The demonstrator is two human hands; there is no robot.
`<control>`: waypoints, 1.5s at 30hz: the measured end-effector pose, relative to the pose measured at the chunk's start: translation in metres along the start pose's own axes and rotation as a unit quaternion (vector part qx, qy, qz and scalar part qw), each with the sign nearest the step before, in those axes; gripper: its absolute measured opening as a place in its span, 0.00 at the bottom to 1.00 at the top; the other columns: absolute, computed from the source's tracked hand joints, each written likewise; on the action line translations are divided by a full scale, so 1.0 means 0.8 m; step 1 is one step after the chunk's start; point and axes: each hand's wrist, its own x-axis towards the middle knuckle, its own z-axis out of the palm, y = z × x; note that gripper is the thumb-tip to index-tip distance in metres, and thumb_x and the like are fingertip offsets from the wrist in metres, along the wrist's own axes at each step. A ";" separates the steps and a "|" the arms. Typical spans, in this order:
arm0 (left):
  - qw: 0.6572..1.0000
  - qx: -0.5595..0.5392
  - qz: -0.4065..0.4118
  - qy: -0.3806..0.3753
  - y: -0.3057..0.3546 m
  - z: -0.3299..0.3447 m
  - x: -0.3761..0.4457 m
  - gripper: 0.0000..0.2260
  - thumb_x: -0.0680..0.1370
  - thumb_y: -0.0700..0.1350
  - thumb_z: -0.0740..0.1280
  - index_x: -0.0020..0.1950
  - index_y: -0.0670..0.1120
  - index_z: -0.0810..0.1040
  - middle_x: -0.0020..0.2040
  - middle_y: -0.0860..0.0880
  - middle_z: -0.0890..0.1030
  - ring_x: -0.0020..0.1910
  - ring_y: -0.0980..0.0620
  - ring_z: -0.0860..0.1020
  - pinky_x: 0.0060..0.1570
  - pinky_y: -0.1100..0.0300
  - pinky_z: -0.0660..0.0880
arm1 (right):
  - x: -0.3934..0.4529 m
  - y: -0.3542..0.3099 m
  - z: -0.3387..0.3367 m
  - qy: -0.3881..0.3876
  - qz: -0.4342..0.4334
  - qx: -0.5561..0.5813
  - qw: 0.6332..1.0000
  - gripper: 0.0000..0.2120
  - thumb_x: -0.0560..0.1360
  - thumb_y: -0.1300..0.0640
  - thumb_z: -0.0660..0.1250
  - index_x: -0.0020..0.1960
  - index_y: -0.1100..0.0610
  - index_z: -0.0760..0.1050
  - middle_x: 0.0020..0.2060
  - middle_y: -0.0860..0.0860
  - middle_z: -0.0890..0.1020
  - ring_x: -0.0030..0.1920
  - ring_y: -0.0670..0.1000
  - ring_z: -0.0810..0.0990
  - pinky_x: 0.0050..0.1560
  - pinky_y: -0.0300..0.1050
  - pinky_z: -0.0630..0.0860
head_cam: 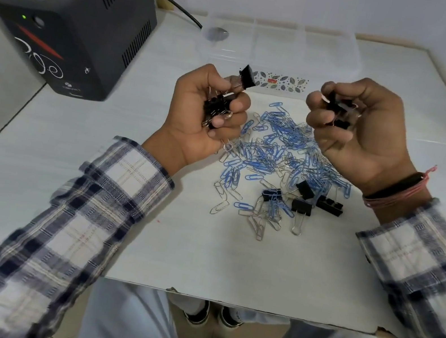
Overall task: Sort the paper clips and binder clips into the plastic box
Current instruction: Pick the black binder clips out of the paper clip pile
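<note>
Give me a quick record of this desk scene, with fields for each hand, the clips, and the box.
left hand: grips a bunch of black binder clips
right hand: grips a few binder clips
paper clips: blue and silver pile on the table
loose binder clips: at the pile's near edge
plastic box: clear, beyond the hands; contents unclear

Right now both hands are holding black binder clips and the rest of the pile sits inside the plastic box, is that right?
Not quite. Both hands, left and right, do hold black binder clips, but the head view shows the pile lying on the table, not inside the plastic box.
</note>
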 end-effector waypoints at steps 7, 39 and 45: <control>1.000 0.009 0.006 -0.006 -0.003 0.002 0.002 0.13 0.69 0.41 0.56 0.42 0.41 0.80 0.28 0.47 0.73 0.19 0.56 0.63 0.20 0.69 0.51 | 0.001 0.000 0.003 -0.004 0.009 -0.113 0.993 0.04 0.77 0.58 0.64 0.45 0.58 0.75 0.35 0.51 0.74 0.27 0.46 0.68 0.18 0.34 0.62; 0.811 0.561 -0.015 -0.165 -0.003 0.030 -0.028 0.10 0.74 0.38 0.76 0.55 0.42 0.86 0.31 0.39 0.73 0.27 0.49 0.66 0.29 0.62 0.65 | 0.001 -0.028 -0.021 0.013 -0.075 -0.086 0.993 0.09 0.77 0.58 0.55 0.45 0.55 0.74 0.37 0.51 0.77 0.25 0.46 0.59 0.23 0.38 0.52; 0.702 0.678 -0.081 -0.204 -0.011 0.025 -0.024 0.19 0.75 0.44 0.78 0.64 0.54 0.83 0.32 0.50 0.78 0.30 0.54 0.72 0.35 0.61 0.70 | 0.000 -0.024 -0.018 0.013 -0.043 -0.110 0.993 0.13 0.79 0.52 0.59 0.49 0.57 0.79 0.35 0.49 0.72 0.32 0.48 0.53 0.27 0.40 0.50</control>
